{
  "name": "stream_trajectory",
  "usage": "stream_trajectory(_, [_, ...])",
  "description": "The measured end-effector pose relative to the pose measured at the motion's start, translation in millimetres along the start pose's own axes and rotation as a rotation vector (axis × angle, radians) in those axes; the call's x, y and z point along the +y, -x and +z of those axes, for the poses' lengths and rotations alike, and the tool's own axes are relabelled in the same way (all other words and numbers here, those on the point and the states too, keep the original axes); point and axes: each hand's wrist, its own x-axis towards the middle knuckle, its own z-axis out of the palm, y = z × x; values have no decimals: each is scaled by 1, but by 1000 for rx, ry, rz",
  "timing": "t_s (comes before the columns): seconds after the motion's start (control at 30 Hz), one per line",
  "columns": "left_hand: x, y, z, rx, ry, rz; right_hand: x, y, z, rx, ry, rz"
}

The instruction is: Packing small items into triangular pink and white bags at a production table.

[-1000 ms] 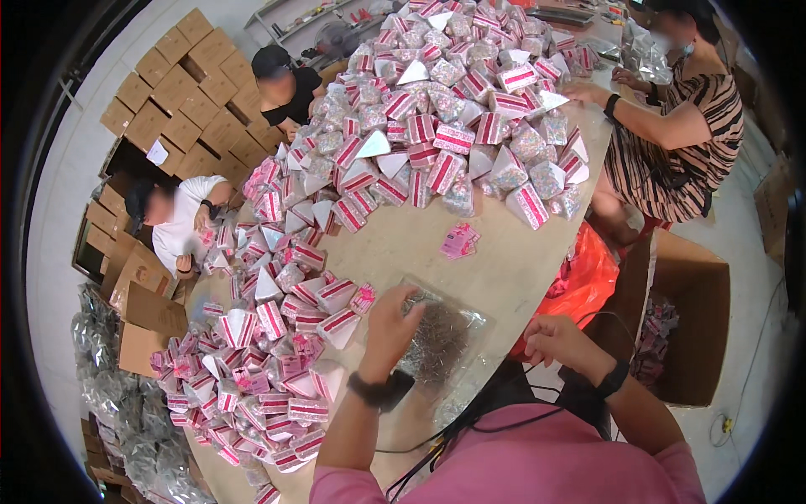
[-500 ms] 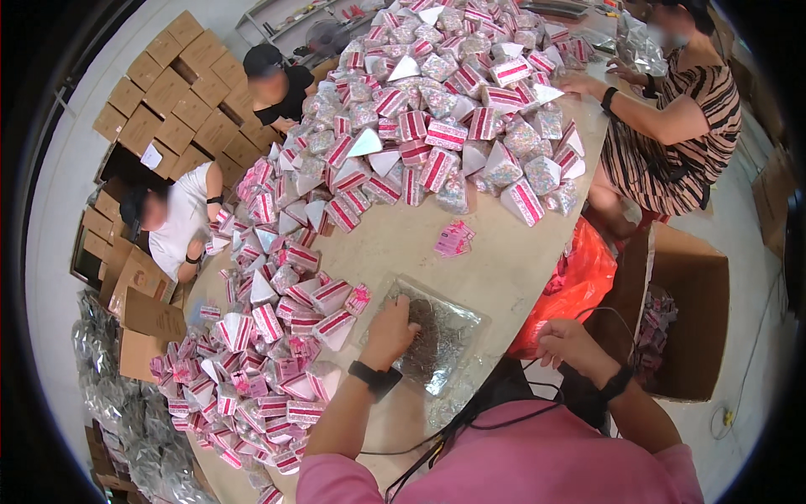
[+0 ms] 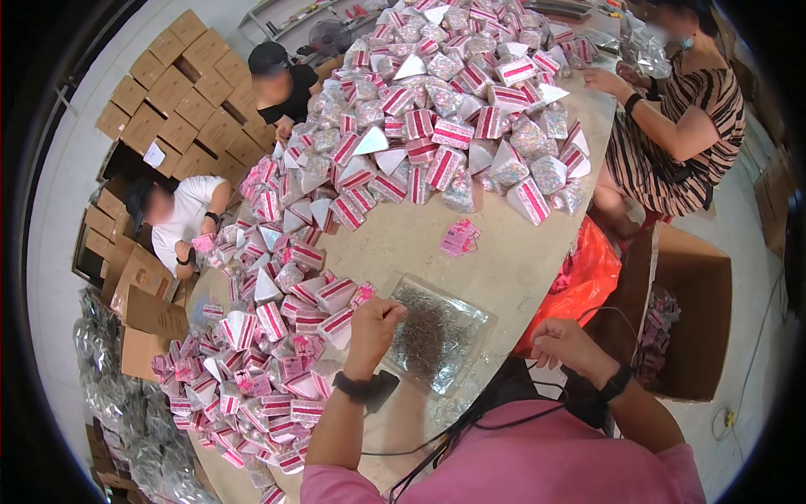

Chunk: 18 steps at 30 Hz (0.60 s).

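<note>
The left hand (image 3: 374, 333) has moved left since half a second ago, off the dark heap (image 3: 430, 340) and back to the tray's left edge; the right hand (image 3: 573, 349) has hardly shifted. The left fingertips are drawn together in a narrow pinch, and I cannot tell whether they hold anything. The right fingers are loosely bent, just beyond the bench's right edge; whether something small sits in them I cannot tell either. Each wrist wears one black band, two in all.

One clear tray (image 3: 472, 323) lies on the bench (image 3: 512, 260) near its right edge, close to the person. It bears one heap of thin, dark pieces, too fine to count. Farther in lies one cluster of pink cards (image 3: 460, 237), overlapping too much to count. Wedge packs (image 3: 453, 134) with red stripes, far too many to count, cover the bench's far end and run down its left edge.

One red bag (image 3: 592, 269) hangs against the right edge, and beside it stands one open box (image 3: 697, 323) with pink pieces inside. Three other people sit around the bench: two along the left, one at the right.
</note>
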Motion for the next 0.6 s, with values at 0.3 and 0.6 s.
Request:
stream_trajectory(0.3, [-9,12,15,108,478,-221,-21,0,26,-93,86,-42])
stream_trajectory(0.6, [38,26,27,61,1606,-504,-49,-5,42,-132,131,-168])
